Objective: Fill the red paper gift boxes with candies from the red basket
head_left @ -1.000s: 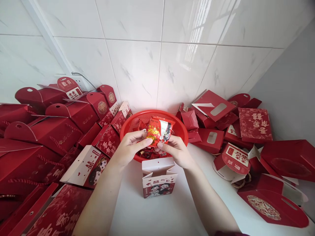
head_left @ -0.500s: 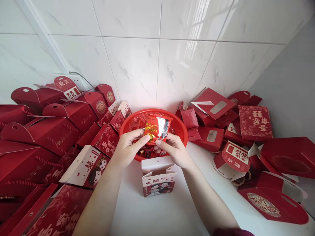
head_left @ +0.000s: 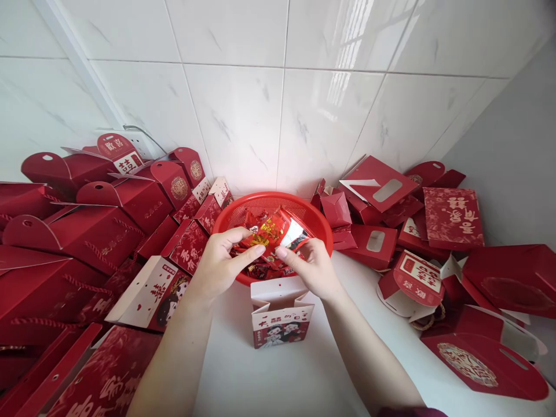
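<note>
right hand (head_left: pixel 315 269): thumb and fingertips pinching red packet (head_left: pixel 284 229) — left hand (head_left: pixel 219 263): thumb, index near its left side, grip can't tell | thumbs angled inward | forearms (head_left: pixel 362 347) converging from below | packet tilted, over red basket (head_left: pixel 326 234) — upright open-topped box (head_left: pixel 282 327) in front, between forearms

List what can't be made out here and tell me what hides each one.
All in the head view:
- Floor of the red basket: covered by the wrapped pieces in it.
- Underside of the red packet between the hands: faces away from the camera.
- Inside bottom of the open box: blocked by its front panel.
- Far end of the leftmost red box: cut off by the left edge.
</note>
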Demonstrator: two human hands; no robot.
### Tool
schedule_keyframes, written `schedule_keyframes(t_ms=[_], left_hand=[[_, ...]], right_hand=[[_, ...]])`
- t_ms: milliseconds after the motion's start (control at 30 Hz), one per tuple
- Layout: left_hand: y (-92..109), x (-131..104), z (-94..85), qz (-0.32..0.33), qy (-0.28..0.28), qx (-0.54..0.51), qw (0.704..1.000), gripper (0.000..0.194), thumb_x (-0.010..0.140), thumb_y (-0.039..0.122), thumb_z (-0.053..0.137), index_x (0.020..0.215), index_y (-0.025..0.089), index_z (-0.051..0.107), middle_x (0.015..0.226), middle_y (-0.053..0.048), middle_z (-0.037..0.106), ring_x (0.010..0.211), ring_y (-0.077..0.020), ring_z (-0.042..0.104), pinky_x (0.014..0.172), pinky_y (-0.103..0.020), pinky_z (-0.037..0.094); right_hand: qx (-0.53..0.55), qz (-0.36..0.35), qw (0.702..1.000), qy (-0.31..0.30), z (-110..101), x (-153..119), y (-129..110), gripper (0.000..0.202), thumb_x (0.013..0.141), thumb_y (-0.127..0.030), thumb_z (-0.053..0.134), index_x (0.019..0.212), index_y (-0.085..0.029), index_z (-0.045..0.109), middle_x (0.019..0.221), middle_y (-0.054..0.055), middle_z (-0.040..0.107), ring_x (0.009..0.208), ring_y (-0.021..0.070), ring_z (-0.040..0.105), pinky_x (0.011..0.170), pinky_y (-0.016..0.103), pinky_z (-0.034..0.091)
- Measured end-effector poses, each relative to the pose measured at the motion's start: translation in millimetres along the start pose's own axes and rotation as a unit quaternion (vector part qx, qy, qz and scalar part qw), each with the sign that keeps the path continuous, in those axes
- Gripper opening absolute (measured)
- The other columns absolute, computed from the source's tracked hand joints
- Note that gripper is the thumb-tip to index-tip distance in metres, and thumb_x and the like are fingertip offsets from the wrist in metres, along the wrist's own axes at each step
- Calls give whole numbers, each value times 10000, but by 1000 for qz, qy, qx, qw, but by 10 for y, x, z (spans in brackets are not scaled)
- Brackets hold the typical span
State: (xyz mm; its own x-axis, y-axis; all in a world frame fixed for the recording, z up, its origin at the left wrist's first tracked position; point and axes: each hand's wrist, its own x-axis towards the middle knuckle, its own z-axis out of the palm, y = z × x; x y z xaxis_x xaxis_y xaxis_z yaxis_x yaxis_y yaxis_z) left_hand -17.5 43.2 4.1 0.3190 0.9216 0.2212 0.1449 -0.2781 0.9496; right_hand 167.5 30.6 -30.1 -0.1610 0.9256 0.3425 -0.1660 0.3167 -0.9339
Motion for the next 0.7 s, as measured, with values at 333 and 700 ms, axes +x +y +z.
schedule_keyframes(t_ms=[333,700], left_hand=[[-98,58,128,3,27,-80,996,269,817,315,721,1067,217,725,1061,-36,738,1015,-218,674,900,-302,539],[2,0,65,10,-26,32,999,339,828,335,706,1135,193,716,1102,-55,732,1059,-254,659,958,-358,510]], right_hand=[[6,-22,993,116,-39,16,41,165,844,-365,689,871,-204,665,780,4,637,668,131,589,633,253,521],[33,-39,998,38,-35,7,11,138,890,-342,638,929,-214,672,891,32,660,833,185,616,791,320,517]])
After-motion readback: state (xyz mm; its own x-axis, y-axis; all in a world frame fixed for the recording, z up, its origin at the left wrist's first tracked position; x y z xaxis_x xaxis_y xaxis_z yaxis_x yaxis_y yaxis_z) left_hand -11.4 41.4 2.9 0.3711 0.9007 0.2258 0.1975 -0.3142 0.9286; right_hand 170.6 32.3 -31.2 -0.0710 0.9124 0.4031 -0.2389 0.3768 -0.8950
